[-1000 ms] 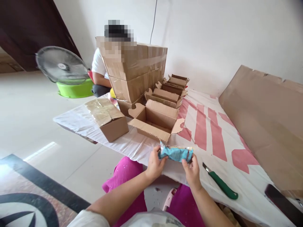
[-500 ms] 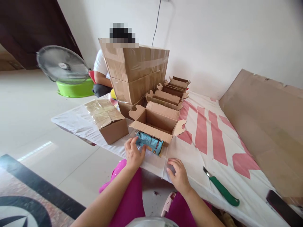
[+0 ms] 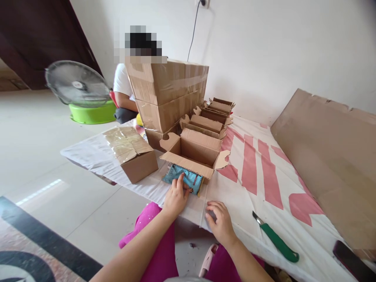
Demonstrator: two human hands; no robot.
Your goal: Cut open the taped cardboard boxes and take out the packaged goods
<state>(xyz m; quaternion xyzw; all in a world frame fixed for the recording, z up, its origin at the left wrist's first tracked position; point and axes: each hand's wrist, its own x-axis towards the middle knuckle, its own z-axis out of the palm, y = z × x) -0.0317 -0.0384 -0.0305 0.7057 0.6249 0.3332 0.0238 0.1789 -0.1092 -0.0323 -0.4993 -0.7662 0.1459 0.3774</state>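
Observation:
In front of the near open cardboard box (image 3: 188, 165) lies a shiny blue packet (image 3: 171, 176), partly beneath the box's front flap. My left hand (image 3: 175, 198) rests its fingertips on the packet's face, without wrapping round it. Close to the table's near edge, my right hand (image 3: 219, 221) lies on the cloth with fingers loosely bent and thumb apart, holding nothing. A taped closed box (image 3: 138, 166) sits left of the open one.
More open boxes (image 3: 208, 122) line up behind, beside a stack of taped boxes (image 3: 170, 82). Another person (image 3: 125, 90) sits beyond the stack. A green-handled knife (image 3: 277, 241), blade exposed, and a dark phone (image 3: 351, 258) lie on the cloth-covered table (image 3: 252, 231) at right.
My left hand has slid right from the packet's left end to its middle. The packet now lies flatter at its left end. My right hand stays about where it was.

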